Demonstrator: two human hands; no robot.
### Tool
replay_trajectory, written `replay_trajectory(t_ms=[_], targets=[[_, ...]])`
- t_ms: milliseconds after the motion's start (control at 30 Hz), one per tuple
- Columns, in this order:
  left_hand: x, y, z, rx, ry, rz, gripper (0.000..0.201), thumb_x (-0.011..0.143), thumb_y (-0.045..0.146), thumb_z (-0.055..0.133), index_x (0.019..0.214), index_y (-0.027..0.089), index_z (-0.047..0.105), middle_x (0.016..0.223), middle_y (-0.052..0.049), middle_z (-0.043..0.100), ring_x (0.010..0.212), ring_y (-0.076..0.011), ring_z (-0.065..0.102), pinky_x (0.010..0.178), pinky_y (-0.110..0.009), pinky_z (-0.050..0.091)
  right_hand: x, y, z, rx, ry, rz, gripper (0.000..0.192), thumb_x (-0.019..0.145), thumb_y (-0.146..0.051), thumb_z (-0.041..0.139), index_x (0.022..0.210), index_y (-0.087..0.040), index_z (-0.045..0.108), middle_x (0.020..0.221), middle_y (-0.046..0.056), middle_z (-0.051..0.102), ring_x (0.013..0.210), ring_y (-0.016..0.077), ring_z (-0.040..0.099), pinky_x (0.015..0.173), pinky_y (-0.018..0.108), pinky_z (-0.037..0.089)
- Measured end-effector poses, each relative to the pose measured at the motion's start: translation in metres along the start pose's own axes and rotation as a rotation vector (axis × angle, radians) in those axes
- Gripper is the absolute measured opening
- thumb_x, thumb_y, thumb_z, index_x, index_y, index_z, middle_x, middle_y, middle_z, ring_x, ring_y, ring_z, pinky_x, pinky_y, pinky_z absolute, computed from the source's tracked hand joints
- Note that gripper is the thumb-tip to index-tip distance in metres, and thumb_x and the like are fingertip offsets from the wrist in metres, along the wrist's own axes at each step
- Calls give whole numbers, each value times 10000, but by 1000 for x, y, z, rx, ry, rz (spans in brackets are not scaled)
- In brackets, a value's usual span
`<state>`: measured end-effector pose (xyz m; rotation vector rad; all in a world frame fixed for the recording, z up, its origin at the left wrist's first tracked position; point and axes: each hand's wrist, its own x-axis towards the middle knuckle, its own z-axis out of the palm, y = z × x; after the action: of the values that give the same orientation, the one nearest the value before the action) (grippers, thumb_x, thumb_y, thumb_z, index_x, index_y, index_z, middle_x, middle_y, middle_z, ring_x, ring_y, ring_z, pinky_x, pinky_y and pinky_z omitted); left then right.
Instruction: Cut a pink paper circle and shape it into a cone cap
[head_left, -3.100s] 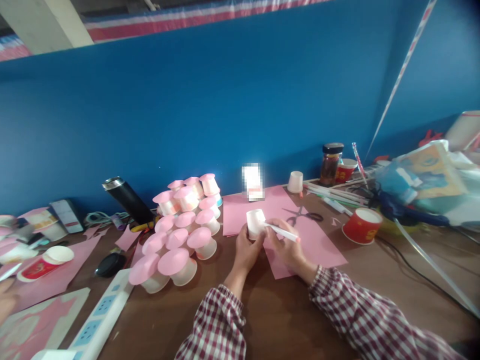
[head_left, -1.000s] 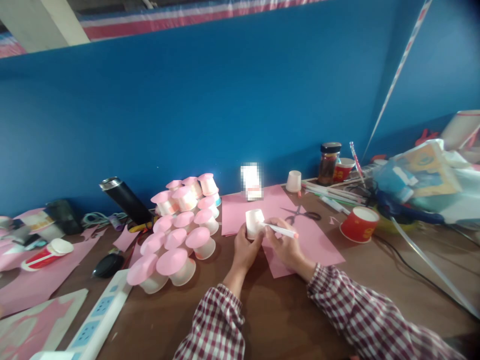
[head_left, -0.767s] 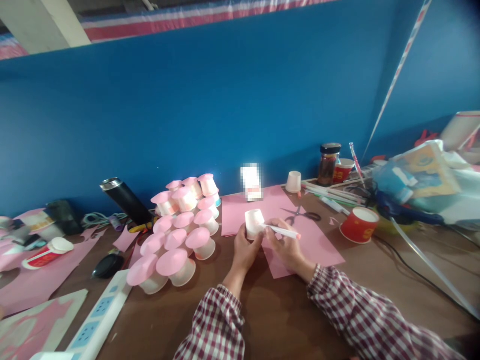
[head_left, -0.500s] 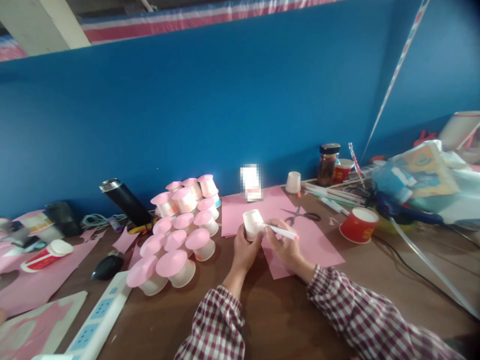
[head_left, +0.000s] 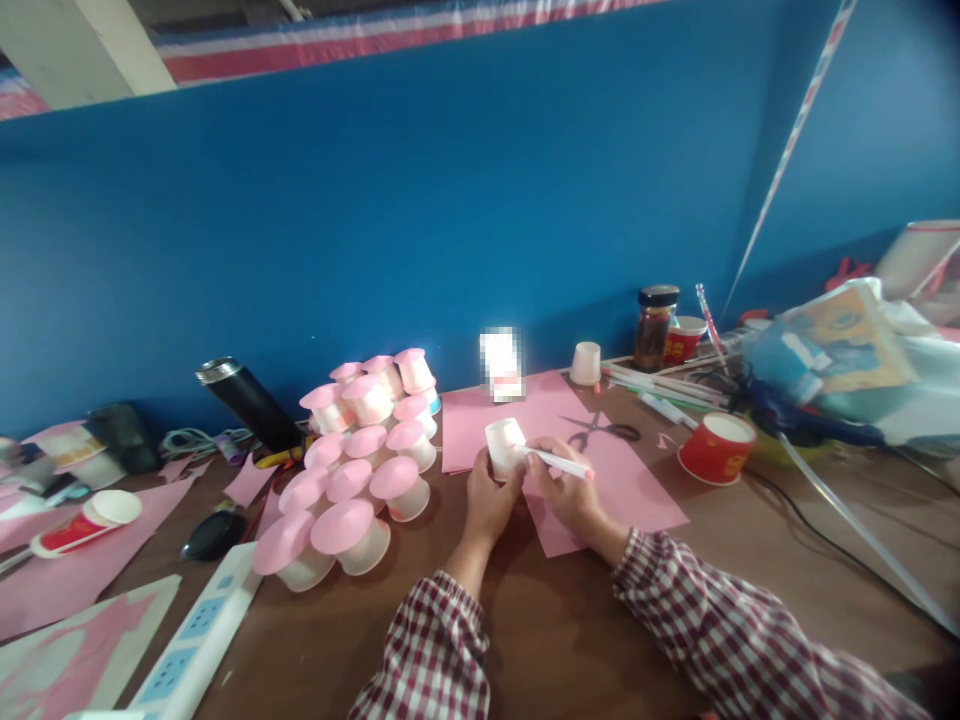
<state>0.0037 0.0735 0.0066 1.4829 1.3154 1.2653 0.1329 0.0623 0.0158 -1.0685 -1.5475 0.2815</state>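
My left hand (head_left: 493,500) is closed around a white paper cup (head_left: 504,445), tilted above the table. In my right hand (head_left: 566,490) is a white marker pen (head_left: 556,462) with an orange-pink end, its tip side at the cup's wall. Whether the tip touches the cup is hidden by my fingers. Under and behind the hands lie pink paper sheets (head_left: 637,500), with dark scissors (head_left: 600,430) resting on them. To the left stand several paper cups topped with pink paper cones (head_left: 352,525).
A black flask (head_left: 247,405), a power strip (head_left: 202,625) and a tipped red cup (head_left: 82,525) are at the left. Rightward stand a white cup (head_left: 586,363), a dark jar (head_left: 655,328), a red paper bowl (head_left: 716,450) and plastic bags (head_left: 847,350). A blue partition (head_left: 450,200) rises behind.
At the far left, the red cup has shifted and turned slightly, and the pale board below it has moved a little. My hands keep nearly the same pose on the cup and marker pen.
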Motion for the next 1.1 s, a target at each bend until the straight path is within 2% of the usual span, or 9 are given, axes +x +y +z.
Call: replay_trajectory(t_ms=[567, 933, 1100], targets=[[1, 0, 0, 20, 24, 11, 439, 710, 435, 636, 1022, 131, 578, 902, -99, 662, 786, -210, 611, 693, -308, 462, 1, 1, 0, -17, -4, 41, 113, 835, -238, 517, 855, -188, 617, 770, 37, 650, 652, 151, 585, 604, 261, 478], [0, 1, 0, -8, 16, 27, 408, 714, 441, 624, 980, 133, 594, 871, -88, 671, 752, -205, 617, 658, -294, 463, -1, -1, 2, -10, -24, -1, 106, 816, -212, 510, 844, -196, 610, 750, 29, 652, 648, 156, 597, 601, 264, 486], [1, 0, 0, -28, 24, 18, 399, 700, 396, 643, 995, 134, 588, 880, -82, 669, 760, -200, 613, 678, -293, 458, -2, 0, 1, 17, -5, 41, 97, 822, -219, 517, 857, -194, 604, 776, 30, 646, 682, 158, 596, 605, 260, 483]])
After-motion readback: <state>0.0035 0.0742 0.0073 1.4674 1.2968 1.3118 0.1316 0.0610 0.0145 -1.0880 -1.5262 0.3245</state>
